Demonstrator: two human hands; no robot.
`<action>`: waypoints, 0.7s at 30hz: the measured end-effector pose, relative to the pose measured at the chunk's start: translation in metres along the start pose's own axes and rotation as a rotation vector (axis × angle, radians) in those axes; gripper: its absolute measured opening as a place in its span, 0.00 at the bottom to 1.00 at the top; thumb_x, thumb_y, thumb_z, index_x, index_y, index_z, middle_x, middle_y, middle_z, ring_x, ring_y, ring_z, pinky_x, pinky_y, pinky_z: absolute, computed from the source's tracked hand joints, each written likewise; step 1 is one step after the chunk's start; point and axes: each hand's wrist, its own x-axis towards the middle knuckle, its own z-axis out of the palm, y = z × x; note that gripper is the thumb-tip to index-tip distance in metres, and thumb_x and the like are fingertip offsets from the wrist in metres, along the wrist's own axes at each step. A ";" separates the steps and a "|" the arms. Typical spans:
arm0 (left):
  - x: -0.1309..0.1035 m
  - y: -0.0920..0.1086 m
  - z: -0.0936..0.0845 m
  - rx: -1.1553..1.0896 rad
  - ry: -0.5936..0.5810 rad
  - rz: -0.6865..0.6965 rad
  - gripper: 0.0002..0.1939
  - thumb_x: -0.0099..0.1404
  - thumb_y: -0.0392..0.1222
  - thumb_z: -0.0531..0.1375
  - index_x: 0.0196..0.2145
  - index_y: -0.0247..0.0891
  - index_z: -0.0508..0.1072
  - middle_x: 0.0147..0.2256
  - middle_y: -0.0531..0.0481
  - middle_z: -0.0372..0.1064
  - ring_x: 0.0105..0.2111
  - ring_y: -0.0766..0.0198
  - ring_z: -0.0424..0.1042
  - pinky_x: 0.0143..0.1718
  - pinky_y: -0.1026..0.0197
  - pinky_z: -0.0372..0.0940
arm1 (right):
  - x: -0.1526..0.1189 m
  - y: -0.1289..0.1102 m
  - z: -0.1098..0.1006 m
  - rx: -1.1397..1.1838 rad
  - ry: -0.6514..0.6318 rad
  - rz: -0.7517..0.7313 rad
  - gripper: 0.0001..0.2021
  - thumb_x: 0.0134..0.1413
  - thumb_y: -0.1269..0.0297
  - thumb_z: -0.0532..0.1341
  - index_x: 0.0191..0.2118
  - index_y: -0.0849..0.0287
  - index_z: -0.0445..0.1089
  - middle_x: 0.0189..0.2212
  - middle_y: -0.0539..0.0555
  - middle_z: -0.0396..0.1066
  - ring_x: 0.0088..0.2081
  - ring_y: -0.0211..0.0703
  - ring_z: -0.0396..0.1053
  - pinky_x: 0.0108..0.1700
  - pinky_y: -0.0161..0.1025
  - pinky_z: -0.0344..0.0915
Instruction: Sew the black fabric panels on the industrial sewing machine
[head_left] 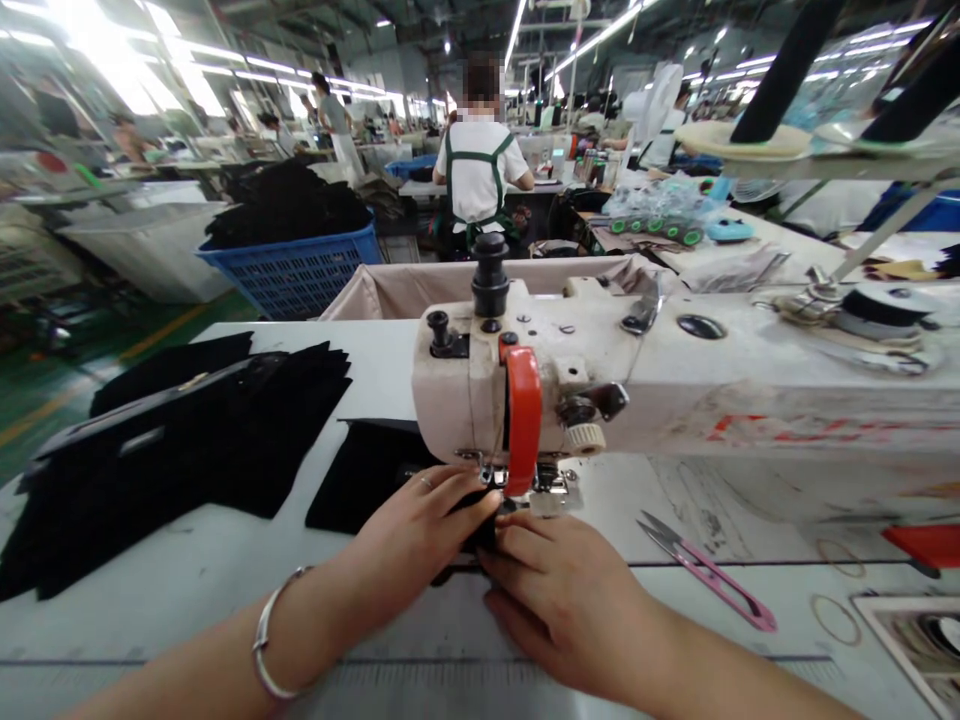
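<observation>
Black fabric lies flat on the machine table, running under the left hand to the stitching area of the sewing machine; the left hand presses it with fingers extended, while the right hand has its fingers curled at the near edge; whether they pinch it, I cannot tell; light, even guiding pressure and fingertips short of the needle area would suit; a strip of table separates the fabric stack on the left; the pink snips limit sideways room at right.
</observation>
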 end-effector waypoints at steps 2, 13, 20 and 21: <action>-0.006 0.000 0.000 -0.008 0.067 0.042 0.17 0.68 0.30 0.54 0.54 0.36 0.66 0.49 0.44 0.70 0.51 0.57 0.69 0.55 0.51 0.66 | 0.000 0.000 0.000 0.000 0.009 -0.006 0.10 0.61 0.66 0.56 0.45 0.61 0.70 0.43 0.56 0.72 0.49 0.50 0.66 0.51 0.47 0.66; -0.016 -0.004 0.003 -0.069 0.120 0.143 0.14 0.73 0.33 0.48 0.50 0.33 0.69 0.48 0.45 0.72 0.50 0.60 0.69 0.53 0.55 0.68 | -0.009 0.005 -0.013 0.060 0.075 -0.112 0.10 0.61 0.71 0.55 0.45 0.60 0.72 0.40 0.55 0.74 0.47 0.45 0.69 0.47 0.44 0.65; -0.007 0.005 -0.007 -0.081 0.124 0.138 0.15 0.74 0.34 0.46 0.47 0.32 0.70 0.43 0.44 0.71 0.41 0.61 0.69 0.46 0.55 0.69 | -0.008 0.003 -0.012 0.065 0.052 -0.104 0.11 0.58 0.71 0.56 0.45 0.60 0.71 0.38 0.55 0.74 0.46 0.46 0.69 0.46 0.44 0.65; -0.005 0.006 -0.007 -0.103 0.109 0.137 0.15 0.75 0.34 0.45 0.47 0.33 0.70 0.42 0.45 0.71 0.41 0.61 0.69 0.47 0.55 0.68 | -0.008 0.003 -0.012 0.066 0.057 -0.103 0.11 0.58 0.71 0.56 0.45 0.60 0.71 0.38 0.56 0.74 0.45 0.46 0.69 0.45 0.45 0.65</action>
